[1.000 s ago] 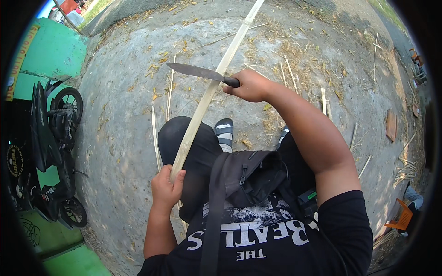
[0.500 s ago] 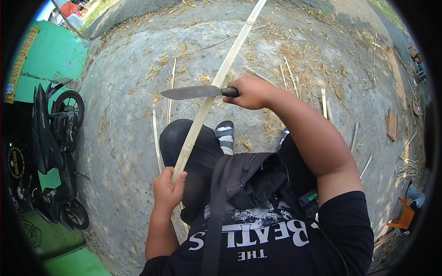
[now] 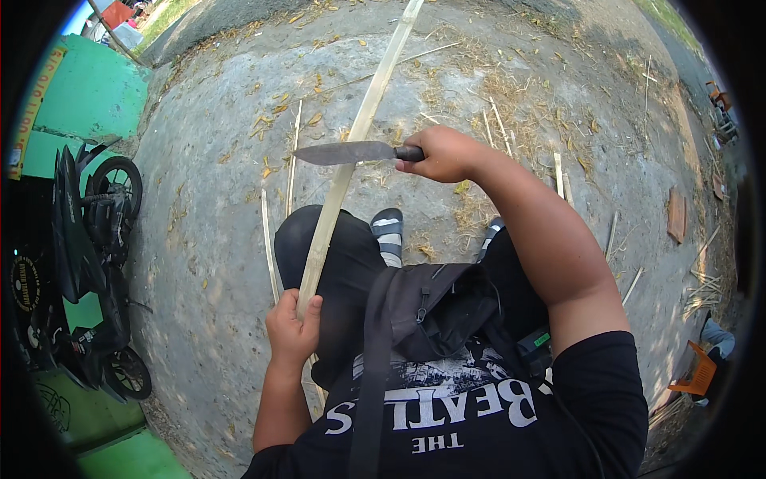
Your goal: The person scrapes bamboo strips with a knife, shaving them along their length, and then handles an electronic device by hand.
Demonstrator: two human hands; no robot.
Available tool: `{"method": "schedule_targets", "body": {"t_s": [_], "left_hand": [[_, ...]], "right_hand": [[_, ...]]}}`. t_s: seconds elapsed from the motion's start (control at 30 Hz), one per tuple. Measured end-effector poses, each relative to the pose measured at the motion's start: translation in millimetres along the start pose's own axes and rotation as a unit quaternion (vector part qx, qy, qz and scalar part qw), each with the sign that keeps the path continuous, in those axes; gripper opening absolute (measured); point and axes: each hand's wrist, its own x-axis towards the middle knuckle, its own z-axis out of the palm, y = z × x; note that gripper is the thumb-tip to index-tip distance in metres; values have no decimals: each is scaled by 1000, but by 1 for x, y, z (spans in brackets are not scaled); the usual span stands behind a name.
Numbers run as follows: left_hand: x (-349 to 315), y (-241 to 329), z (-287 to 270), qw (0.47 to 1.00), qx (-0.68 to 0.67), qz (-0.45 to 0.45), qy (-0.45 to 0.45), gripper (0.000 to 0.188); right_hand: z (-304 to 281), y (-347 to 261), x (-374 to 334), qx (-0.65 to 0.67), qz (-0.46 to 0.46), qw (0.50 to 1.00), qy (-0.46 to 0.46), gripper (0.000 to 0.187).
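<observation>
My left hand (image 3: 293, 326) is closed round the near end of a long, pale bamboo strip (image 3: 339, 188). The strip slants up and away over my left knee, its far end running out of the top of the view. My right hand (image 3: 447, 153) grips the dark handle of a large knife (image 3: 343, 153). Its broad grey blade points left and lies across the strip, a little beyond my knee. Whether the edge is in the bamboo or only over it, I cannot tell.
Thin bamboo strips (image 3: 292, 156) lie on the concrete ground (image 3: 207, 239) with dry leaves and shavings. A black motorcycle (image 3: 96, 255) stands at left by a green wall (image 3: 92, 92). A brick (image 3: 677, 215) and an orange plastic thing (image 3: 696, 371) are at right.
The bamboo strip has swung left at its far end and stands slightly steeper. My right hand with the knife has shifted a little to the right.
</observation>
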Motion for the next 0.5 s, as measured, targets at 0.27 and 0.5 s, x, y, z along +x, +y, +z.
{"method": "schedule_targets", "body": {"t_s": [0.27, 0.5], "left_hand": [[3, 6, 4, 999, 29, -16, 13, 32], [3, 3, 1, 1000, 15, -4, 4, 31]], "right_hand": [[3, 8, 5, -4, 7, 1000, -15, 39], [-10, 4, 9, -46, 49, 998, -18, 39]]}}
